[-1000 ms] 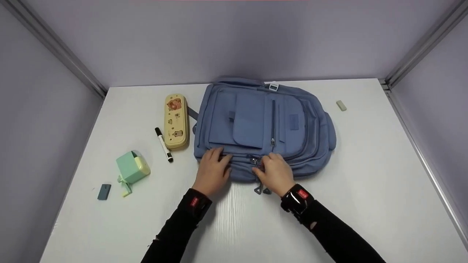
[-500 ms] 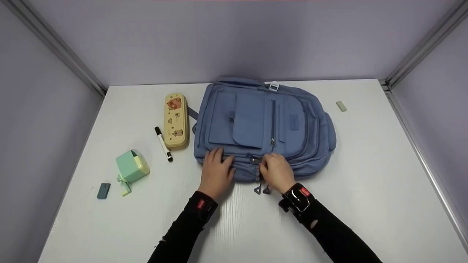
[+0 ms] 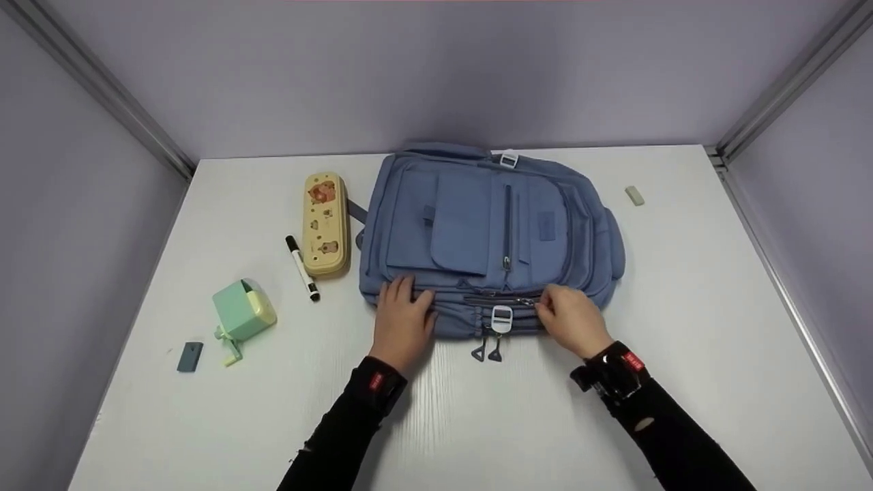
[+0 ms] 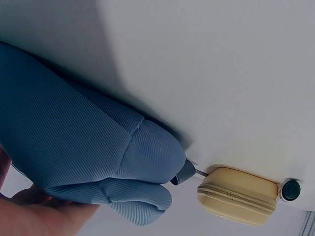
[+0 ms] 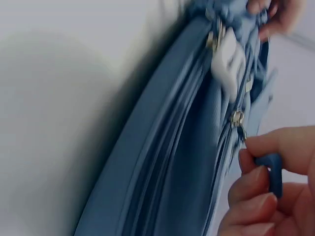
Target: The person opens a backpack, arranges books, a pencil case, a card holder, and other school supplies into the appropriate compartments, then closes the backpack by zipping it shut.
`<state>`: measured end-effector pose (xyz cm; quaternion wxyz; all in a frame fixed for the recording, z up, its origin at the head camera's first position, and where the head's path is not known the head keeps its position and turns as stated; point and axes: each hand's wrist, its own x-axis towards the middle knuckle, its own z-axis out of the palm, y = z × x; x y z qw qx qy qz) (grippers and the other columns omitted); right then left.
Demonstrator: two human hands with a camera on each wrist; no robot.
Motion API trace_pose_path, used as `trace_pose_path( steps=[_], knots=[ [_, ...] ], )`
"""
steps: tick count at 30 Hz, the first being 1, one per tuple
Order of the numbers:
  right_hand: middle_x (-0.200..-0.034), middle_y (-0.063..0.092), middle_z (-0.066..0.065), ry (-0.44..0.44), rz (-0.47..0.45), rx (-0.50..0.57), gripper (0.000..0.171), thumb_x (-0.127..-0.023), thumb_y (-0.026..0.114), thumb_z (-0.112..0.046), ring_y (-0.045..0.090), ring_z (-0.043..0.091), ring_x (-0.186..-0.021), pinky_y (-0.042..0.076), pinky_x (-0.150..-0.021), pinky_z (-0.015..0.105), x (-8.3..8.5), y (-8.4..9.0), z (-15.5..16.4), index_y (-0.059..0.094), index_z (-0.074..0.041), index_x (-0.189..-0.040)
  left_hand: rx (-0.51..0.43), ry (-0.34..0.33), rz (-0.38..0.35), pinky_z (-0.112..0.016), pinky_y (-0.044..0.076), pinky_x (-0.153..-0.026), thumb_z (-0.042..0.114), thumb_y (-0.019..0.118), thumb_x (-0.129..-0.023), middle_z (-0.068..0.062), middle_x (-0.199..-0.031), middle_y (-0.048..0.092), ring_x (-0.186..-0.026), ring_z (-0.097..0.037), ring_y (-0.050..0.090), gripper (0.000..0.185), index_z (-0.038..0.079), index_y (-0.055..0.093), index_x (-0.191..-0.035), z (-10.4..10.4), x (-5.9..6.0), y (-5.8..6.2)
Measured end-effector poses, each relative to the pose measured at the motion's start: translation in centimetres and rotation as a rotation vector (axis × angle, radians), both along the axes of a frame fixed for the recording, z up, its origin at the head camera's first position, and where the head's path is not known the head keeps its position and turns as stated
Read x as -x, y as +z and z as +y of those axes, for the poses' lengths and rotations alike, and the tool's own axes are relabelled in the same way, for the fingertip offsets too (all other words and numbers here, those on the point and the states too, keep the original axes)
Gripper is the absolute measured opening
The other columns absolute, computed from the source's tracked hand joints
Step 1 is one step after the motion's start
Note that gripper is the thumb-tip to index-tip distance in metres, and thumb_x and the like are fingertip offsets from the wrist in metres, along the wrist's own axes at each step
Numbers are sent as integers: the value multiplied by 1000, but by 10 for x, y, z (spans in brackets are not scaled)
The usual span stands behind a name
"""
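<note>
I am observing the right hand [image 3: 573, 320] grasping a blue zipper pull [image 5: 274, 172], its fingers curling around it. The left hand [image 3: 401, 331] is resting, fingers spread and relaxed, on the near side of the blue backpack [image 3: 464, 225]. The backpack is lying directly ahead of both hands. Both forearms are reaching forward and angling inward.

A blue fabric backpack [image 3: 460, 225] lies flat, front pockets up, on the white worktop [image 3: 689, 307]. Along its near side, the right hand [image 3: 573, 320] pinches a zip pull [image 5: 276, 172]; left of that hang a white buckle [image 3: 502, 319] and triangular tags [image 3: 496, 352]. The left hand [image 3: 400, 329] rests on the near edge.
</note>
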<state>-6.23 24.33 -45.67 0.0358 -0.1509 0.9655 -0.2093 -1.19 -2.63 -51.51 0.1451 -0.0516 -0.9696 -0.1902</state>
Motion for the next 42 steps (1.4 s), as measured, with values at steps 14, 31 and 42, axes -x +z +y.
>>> trace_pose_path(
  steps=[14, 31, 42],
  knots=[
    [-74, 62, 15, -74, 8, -87, 17, -93, 62, -12, 57, 25, -64, 39, -52, 33, 19, 28, 80, 61, 0, -82, 13, -4, 12, -61, 36, -113, 25, 73, -88, -25, -132, 59, -130, -43, 52, 29, 10, 69, -113, 1, 2, 0],
    [-73, 63, 14, -101, -28, -8, 15, -91, 64, -13, 57, 22, -63, 38, -54, 29, 15, 22, 83, 61, 0, -84, -57, -110, 75, -42, 47, -97, 19, 68, -89, -6, -116, 65, -109, -24, 59, 18, 10, 73, -104, 94, 15, 40],
    [-69, 61, 12, -85, -4, 42, 16, -90, 67, -12, 54, 21, -62, 38, -56, 30, 12, 19, 77, 61, 0, -81, 174, -180, -31, -30, 51, -66, 31, 65, -95, -1, -99, 60, -78, -16, 64, 19, 16, 64, -108, 159, 37, 14]
  ],
)
